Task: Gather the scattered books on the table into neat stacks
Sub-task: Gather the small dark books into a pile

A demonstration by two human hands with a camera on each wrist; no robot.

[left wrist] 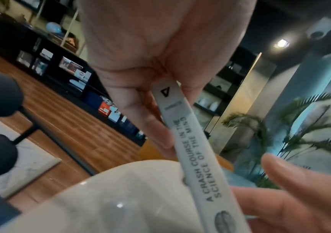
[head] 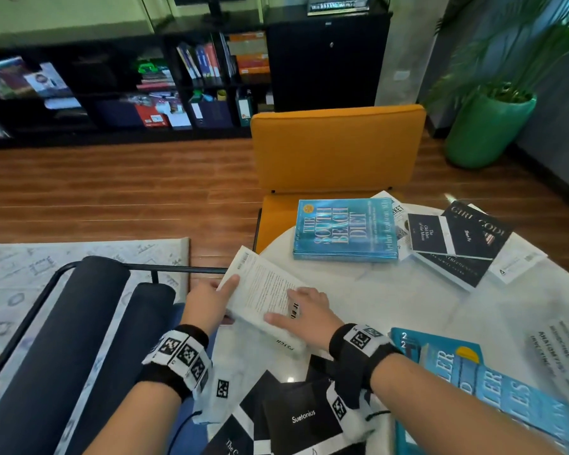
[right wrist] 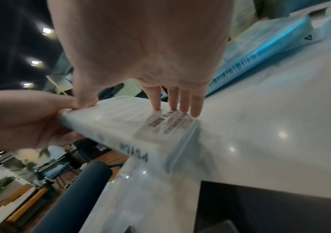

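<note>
A white paperback (head: 263, 290) lies tilted over the left edge of the round white table (head: 391, 297). My left hand (head: 211, 300) grips its left side, thumb on the cover and fingers underneath; the left wrist view shows the spine (left wrist: 196, 157) pinched in that hand (left wrist: 140, 63). My right hand (head: 309, 310) rests flat on the back cover near the barcode, and its straight fingers (right wrist: 172, 100) press on the book (right wrist: 124, 124). A blue diet book (head: 344, 229) lies at the table's far side, beside a loose pile of black-and-white books (head: 457, 244).
A black book marked Suetonius (head: 296, 415) and a large blue book (head: 480, 382) lie near me, under my right forearm. A pale book (head: 555, 349) sits at the right edge. An orange chair (head: 335, 149) stands behind the table, a dark blue chair (head: 89, 323) at left.
</note>
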